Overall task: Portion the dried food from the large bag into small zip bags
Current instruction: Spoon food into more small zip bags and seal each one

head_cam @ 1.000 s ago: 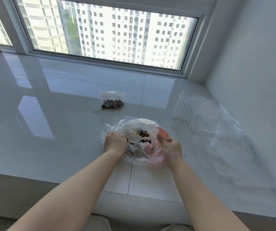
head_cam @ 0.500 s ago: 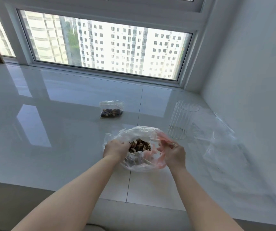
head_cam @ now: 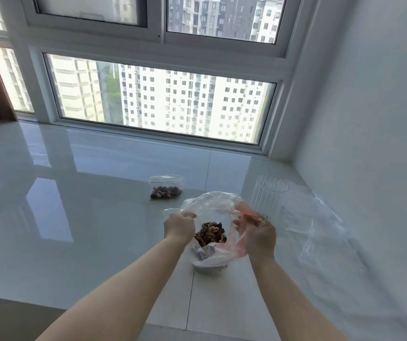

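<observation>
The large clear plastic bag [head_cam: 212,203], tinged pink on its right side, is held up off the white tiled ledge [head_cam: 87,230] with its mouth spread wide. Brown dried food [head_cam: 210,233] lies in its bottom. My left hand [head_cam: 179,226] grips the bag's left rim. My right hand [head_cam: 259,233] pinches the pink right rim. A small zip bag [head_cam: 166,187] with dark dried food in it lies flat on the ledge behind the large bag.
A ribbed clear glass [head_cam: 269,200] stands just right of the large bag. Several empty clear zip bags [head_cam: 320,230] lie by the white wall on the right. The window [head_cam: 160,104] runs along the back. The ledge's front edge is near my elbows.
The spoon seen across the bag's mouth one second ago is gone from view. Both hands have lifted the bag and pulled its mouth wider. The camera has tilted upward.
</observation>
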